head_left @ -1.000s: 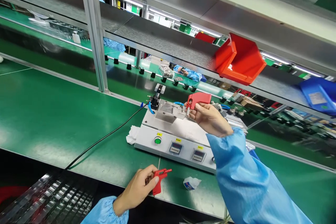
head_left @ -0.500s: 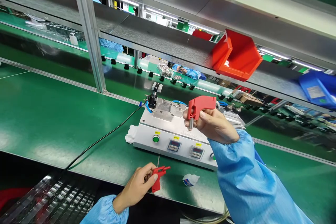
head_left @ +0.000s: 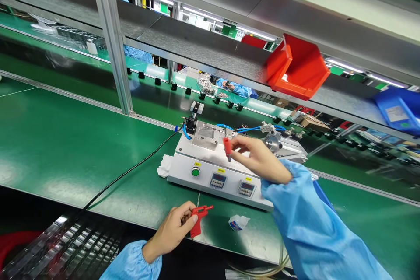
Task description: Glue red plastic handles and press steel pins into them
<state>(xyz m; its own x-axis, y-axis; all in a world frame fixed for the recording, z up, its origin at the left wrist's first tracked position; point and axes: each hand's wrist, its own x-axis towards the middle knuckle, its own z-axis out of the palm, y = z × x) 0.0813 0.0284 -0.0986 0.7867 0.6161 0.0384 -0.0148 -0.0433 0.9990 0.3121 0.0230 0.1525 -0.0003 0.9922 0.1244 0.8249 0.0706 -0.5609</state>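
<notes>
Near the bench's front edge, my left hand (head_left: 175,229) grips a red gun-shaped plastic part (head_left: 198,221), its thin tip pointing right. Above the front of a white bench-top machine (head_left: 200,161), my right hand (head_left: 254,155) pinches a second red plastic part (head_left: 227,146) with a metal pin at its lower end. That part is seen almost end-on, so most of its shape is hidden. On the machine's top sits a metal fixture block (head_left: 206,134). A small white bottle (head_left: 239,222) with a blue label lies on the bench, right of my left hand.
A black cable (head_left: 131,168) runs from the machine across the green bench (head_left: 65,140). Crumpled white tissue (head_left: 165,166) lies at its left end. On the shelf above stand a red bin (head_left: 298,70) and a blue bin (head_left: 398,111). Clear plastic trays (head_left: 75,245) are at lower left.
My right hand has turned and shifted left, bringing its red part from a side view to nearly end-on. My left hand and its part stay almost still.
</notes>
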